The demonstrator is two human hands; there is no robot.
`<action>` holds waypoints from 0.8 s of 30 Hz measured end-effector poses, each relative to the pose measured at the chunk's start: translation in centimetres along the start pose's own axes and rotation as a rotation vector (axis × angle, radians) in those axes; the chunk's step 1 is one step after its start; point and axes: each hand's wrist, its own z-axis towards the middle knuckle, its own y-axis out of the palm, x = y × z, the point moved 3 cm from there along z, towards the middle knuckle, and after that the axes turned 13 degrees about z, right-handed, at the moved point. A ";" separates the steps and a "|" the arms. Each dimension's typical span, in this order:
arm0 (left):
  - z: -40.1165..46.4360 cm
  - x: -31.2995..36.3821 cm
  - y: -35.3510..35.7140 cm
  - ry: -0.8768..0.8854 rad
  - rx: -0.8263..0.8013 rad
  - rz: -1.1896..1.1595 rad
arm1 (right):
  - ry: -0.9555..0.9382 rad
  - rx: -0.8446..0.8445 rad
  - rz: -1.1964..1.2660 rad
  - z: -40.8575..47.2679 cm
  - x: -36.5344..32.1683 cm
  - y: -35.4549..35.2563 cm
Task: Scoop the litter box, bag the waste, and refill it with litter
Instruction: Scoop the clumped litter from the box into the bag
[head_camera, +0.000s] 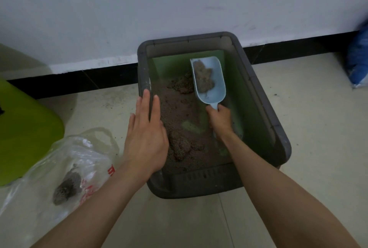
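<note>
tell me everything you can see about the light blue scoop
The light blue plastic scoop has a deep rounded bowl with no slots visible and a short handle. It looks smooth and matte. Its bowl carries a grey-brown clump of litter and is held over the far part of the grey plastic litter box, open end pointing towards the wall. The right hand grips the handle, fingers curled round it.

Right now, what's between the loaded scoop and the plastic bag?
Head view: brown litter, the box's left rim and the left hand resting there, then bare floor.
</note>
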 end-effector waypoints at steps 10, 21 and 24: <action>-0.1 -0.3 -0.2 -0.021 -0.013 -0.018 | 0.030 -0.082 -0.172 -6.2 -2.1 -2.7; -4.4 -8.2 -5.9 0.146 0.001 -0.042 | -0.069 -0.326 -0.268 -18.7 -10.0 1.1; -8.6 -14.5 -5.0 -0.006 0.016 -0.067 | 0.021 -0.483 -0.247 -22.3 -8.3 4.4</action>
